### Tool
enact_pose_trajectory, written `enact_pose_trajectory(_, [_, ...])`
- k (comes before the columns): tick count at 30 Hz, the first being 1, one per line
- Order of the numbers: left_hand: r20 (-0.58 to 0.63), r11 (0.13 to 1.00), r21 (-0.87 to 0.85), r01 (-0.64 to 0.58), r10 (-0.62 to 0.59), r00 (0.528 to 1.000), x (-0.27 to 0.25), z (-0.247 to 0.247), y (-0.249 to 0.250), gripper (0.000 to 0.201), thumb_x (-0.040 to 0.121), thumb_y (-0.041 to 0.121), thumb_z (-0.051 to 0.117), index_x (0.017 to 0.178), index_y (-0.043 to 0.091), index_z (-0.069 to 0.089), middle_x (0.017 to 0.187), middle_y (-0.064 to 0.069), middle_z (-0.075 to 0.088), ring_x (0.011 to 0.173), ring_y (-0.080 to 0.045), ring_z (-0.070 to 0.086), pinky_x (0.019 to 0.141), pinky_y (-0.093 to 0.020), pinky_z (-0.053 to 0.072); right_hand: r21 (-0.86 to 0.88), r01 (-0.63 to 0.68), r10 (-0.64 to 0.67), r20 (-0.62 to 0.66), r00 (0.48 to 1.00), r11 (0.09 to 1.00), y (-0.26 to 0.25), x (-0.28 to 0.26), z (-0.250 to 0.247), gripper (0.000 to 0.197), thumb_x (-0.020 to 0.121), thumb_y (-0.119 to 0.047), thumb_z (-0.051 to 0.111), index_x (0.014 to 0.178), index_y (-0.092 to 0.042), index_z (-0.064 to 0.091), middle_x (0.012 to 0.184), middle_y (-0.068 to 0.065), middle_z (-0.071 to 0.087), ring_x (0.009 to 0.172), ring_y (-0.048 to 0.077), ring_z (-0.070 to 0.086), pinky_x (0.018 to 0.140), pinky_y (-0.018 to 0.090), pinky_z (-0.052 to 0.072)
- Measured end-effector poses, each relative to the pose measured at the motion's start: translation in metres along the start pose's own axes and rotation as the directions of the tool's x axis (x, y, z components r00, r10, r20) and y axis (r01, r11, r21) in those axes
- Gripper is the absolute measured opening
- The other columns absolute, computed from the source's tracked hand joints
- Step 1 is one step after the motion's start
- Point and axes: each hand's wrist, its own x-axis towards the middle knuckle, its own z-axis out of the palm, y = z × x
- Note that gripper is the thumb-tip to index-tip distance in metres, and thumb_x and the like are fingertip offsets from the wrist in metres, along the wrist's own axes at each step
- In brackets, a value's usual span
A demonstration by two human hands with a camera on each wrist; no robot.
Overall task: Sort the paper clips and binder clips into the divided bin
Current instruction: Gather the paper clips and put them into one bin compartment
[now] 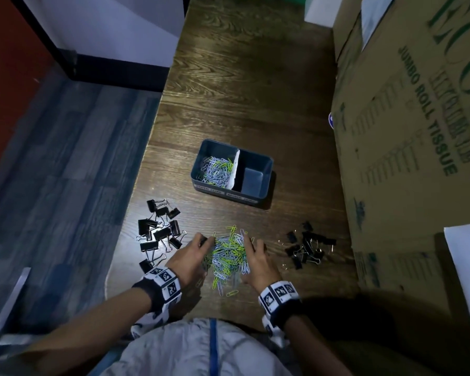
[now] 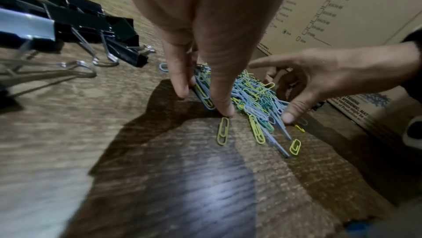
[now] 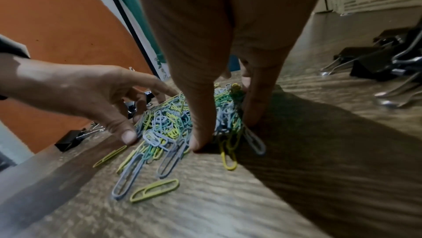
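While cupped at both flanks of the paper clips (image 1: pixel 228 253), hands bracket the pile:
Landmark: bin (image 1: pixel 255 198), dark blue, two compartments split by a white divider (image 1: pixel 235 169), standing on the table (image 1: pixel 242 90).
Paper clips: blue, yellow and green, heaped on the table near of the bin, between the two hands; a few strays lying flat at the heap's near edge (image 3: pixel 154 190).
Bin, left compartment: partly filled with more paper clips (image 1: pixel 214 170).
Bin, right compartment: nothing visible inside.
Left hand (image 1: pixel 189 257): near-left of the bin, fingers extended downward, fingertips (image 2: pixel 222 108) planted on the table at the heap's left edge and touching clips; nothing lifted, nothing pinched.
Right hand (image 1: pixel 258 267): near of the bin, at the heap's right edge, fingers extended downward with fingertips (image 3: pixel 200 142) on the table against the clips; thumb spread apart from the fingers; holds nothing.
Binder clips, left group (image 1: pixel 159 232): black with silver wire handles, scattered near-left of the bin, just beside the left hand.
Binder clips, right group (image 1: pixel 307 245): smaller, black, scattered near-right of the bin, apart from the right hand.
Carton (image 1: pixel 418 131): printed brown cardboard, right of the bin, along the table's right side.
Wristbands (image 1: pixel 166 283): black-and-white patterned, on both wrists.
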Motion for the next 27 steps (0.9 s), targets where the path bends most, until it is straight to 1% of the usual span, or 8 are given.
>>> enact_pose_trajectory(3, [-0.012, 1.000, 0.009, 0.017, -0.017, 1.000, 0.008, 0.004, 0.006, 0.089, 0.077, 0.022, 0.077, 0.146, 0.024, 0.021, 0.131, -0.006, 0.035, 0.095, -0.021, 0.058, 0.077, -0.031, 0.050, 0.018, 0.024, -0.023, -0.049, 0.999, 1.000, -0.014, 0.009, -0.002, 0.116, 0.067, -0.027, 0.089, 0.155, -0.027, 0.012, 0.131, 0.009, 0.034, 0.115, 0.030, 0.050, 0.086, 0.045, 0.055])
enact_pose_trajectory(5, [-0.047, 0.999, -0.007, 0.038, -0.038, 0.998, 0.011, 0.007, 0.007, 0.080, 0.077, 0.019, 0.076, 0.139, 0.027, 0.027, 0.129, -0.004, 0.038, 0.088, -0.020, 0.059, 0.074, -0.031, 0.051, 0.021, 0.045, -0.044, -0.057, 0.997, 0.999, -0.019, 0.013, -0.003, 0.102, 0.069, -0.028, 0.087, 0.150, -0.030, 0.025, 0.130, 0.007, 0.035, 0.117, 0.030, 0.048, 0.088, 0.045, 0.053])
enact_pose_trajectory(8, [-0.089, 0.996, -0.078, 0.046, -0.053, 0.995, 0.014, 0.003, 0.011, 0.057, 0.080, 0.012, 0.072, 0.128, 0.023, 0.043, 0.123, -0.004, 0.046, 0.085, -0.019, 0.061, 0.075, -0.029, 0.052, 0.073, 0.065, -0.059, -0.082, 0.995, 0.995, -0.021, 0.017, -0.004, 0.076, 0.075, -0.017, 0.082, 0.141, -0.027, 0.044, 0.132, 0.007, 0.040, 0.117, 0.031, 0.051, 0.089, 0.044, 0.052])
enact_pose_trajectory(11, [-0.124, 0.988, -0.150, 0.039, -0.058, 0.991, 0.016, -0.007, 0.013, 0.035, 0.087, 0.012, 0.067, 0.119, 0.017, 0.055, 0.114, -0.001, 0.053, 0.090, -0.021, 0.062, 0.081, -0.027, 0.050, 0.140, 0.043, -0.029, -0.102, 0.994, 0.989, -0.019, 0.020, -0.008, 0.061, 0.080, -0.006, 0.076, 0.132, -0.028, 0.054, 0.138, 0.005, 0.046, 0.118, 0.029, 0.055, 0.093, 0.044, 0.053])
enact_pose_trajectory(15, [-0.180, 0.981, -0.190, 0.036, -0.071, 0.981, 0.018, -0.016, 0.007, 0.019, 0.089, 0.004, 0.061, 0.104, 0.016, 0.064, 0.099, 0.005, 0.055, 0.082, -0.014, 0.060, 0.072, -0.016, 0.044, 0.169, 0.018, -0.004, -0.082, 0.997, 0.985, -0.016, 0.025, -0.022, 0.038, 0.083, -0.013, 0.076, 0.118, -0.026, 0.069, 0.129, 0.001, 0.062, 0.102, 0.024, 0.067, 0.087, 0.040, 0.057])
enact_pose_trajectory(19, [-0.254, 0.972, -0.233, 0.022, -0.083, 0.964, 0.019, -0.016, -0.003, 0.026, 0.082, -0.005, 0.068, 0.092, 0.019, 0.067, 0.088, 0.012, 0.054, 0.074, -0.008, 0.058, 0.064, -0.008, 0.041, 0.198, -0.018, 0.032, -0.067, 0.997, 0.980, -0.013, 0.022, -0.032, 0.022, 0.086, -0.023, 0.074, 0.108, -0.024, 0.074, 0.117, 0.000, 0.071, 0.097, 0.020, 0.068, 0.086, 0.040, 0.057])
enact_pose_trajectory(23, [-0.332, 0.961, -0.268, -0.065, -0.028, 0.943, 0.014, -0.037, 0.002, 0.021, 0.083, -0.001, 0.069, 0.093, 0.017, 0.066, 0.090, 0.010, 0.057, 0.075, -0.004, 0.058, 0.068, -0.009, 0.046, 0.237, -0.020, 0.048, -0.113, 0.992, 0.971, -0.012, 0.012, -0.046, 0.017, 0.088, -0.018, 0.070, 0.103, -0.023, 0.076, 0.107, 0.001, 0.074, 0.091, 0.021, 0.070, 0.082, 0.040, 0.058])
enact_pose_trajectory(27, [-0.491, 0.957, -0.250, -0.145, 0.003, 0.871, 0.017, -0.081, 0.014, 0.013, 0.086, 0.000, 0.066, 0.091, 0.012, 0.068, 0.088, 0.010, 0.057, 0.073, -0.004, 0.055, 0.071, -0.001, 0.039, 0.261, -0.009, 0.037, -0.105, 0.994, 0.965, -0.010, 0.004, -0.059, 0.015, 0.091, -0.010, 0.066, 0.098, -0.015, 0.078, 0.103, 0.005, 0.075, 0.086, 0.018, 0.069, 0.079, 0.030, 0.056])
